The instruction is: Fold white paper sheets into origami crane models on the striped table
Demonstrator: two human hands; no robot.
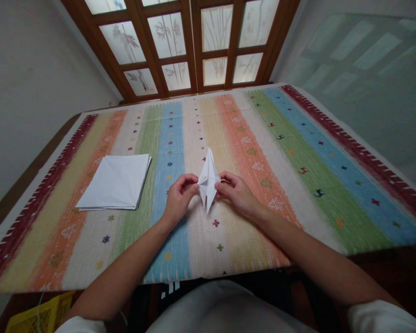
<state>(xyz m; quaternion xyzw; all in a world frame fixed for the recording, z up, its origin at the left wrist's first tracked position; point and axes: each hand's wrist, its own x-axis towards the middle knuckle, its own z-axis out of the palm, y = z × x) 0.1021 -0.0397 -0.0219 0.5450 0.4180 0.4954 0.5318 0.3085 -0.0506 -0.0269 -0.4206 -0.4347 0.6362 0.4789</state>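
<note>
Between my two hands is a folded piece of white paper, long and pointed at the top, with two narrow points at the bottom split by a slit. My left hand pinches its left edge between thumb and fingers. On the other side, my right hand grips the right edge the same way. The paper is held just over the middle of the cloth. To the left lies a stack of white square paper sheets, showing faint crease lines on the top one.
A striped, patterned tablecloth covers the table. Wooden lattice doors with bamboo-painted panes stand beyond the far edge. A greenish glossy panel leans at the right wall. Below the table's front left corner sits a yellow plastic crate.
</note>
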